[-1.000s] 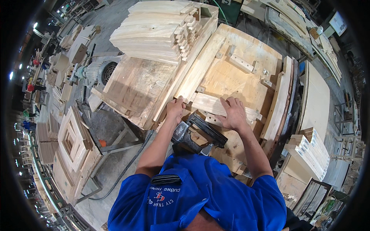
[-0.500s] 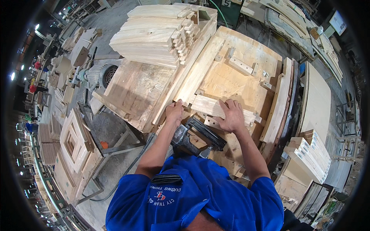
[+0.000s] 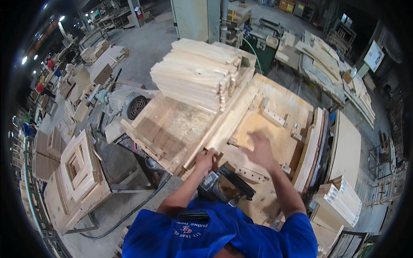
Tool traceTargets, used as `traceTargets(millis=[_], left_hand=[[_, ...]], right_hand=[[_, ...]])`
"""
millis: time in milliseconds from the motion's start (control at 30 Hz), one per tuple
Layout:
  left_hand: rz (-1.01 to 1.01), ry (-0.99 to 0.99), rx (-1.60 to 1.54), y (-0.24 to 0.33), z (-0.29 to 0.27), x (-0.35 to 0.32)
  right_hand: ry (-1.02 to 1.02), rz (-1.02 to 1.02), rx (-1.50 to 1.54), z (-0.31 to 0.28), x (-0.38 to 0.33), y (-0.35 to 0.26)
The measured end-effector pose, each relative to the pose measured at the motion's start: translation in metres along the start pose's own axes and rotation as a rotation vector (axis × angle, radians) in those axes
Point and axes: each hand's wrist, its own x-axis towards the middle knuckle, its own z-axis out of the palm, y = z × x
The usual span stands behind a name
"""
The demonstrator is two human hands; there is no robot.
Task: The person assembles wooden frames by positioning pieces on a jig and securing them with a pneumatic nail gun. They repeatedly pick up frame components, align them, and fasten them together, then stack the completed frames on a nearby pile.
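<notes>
Left hand (image 3: pixel 204 161) sits at approx 6 o'clock of centre, fingers curled shut on the near end of a long wood slat (image 3: pixel 232 121) that runs diagonally up toward 1 o'clock across the workbench (image 3: pixel 165 129). Right hand (image 3: pixel 259 150) is just to its 3 o'clock, lifted over the plywood jig (image 3: pixel 282 129), fingers spread & blurred, gripping nothing; hands are near each other but apart. Between the forearms, at 6 o'clock below both hands, lies a black nail gun (image 3: pixel 223 187), touched by neither hand as far as can be seen. Under the right hand, a flat pale board (image 3: pixel 241 165) w/ small holes rests on the jig. Stack of cut slats (image 3: pixel 195 75) sits at 12 o'clock on the bench, well apart from the hands. Wood frames (image 3: pixel 79 172) pile at 9 o'clock on the floor; a motor w/ fan (image 3: pixel 124 101) at 10 o'clock.
</notes>
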Motion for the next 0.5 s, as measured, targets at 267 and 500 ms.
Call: traceTargets(millis=[267, 500], left_hand=[[0.125, -0.332, -0.184, -0.015, -0.033, -0.014], [0.38, -0.429, -0.09, 0.032, -0.027, -0.053]], right_hand=[[0.329, -0.183, -0.348, -0.055, 0.315, -0.043], [0.1, -0.166, -0.19, -0.045, 0.334, -0.04]])
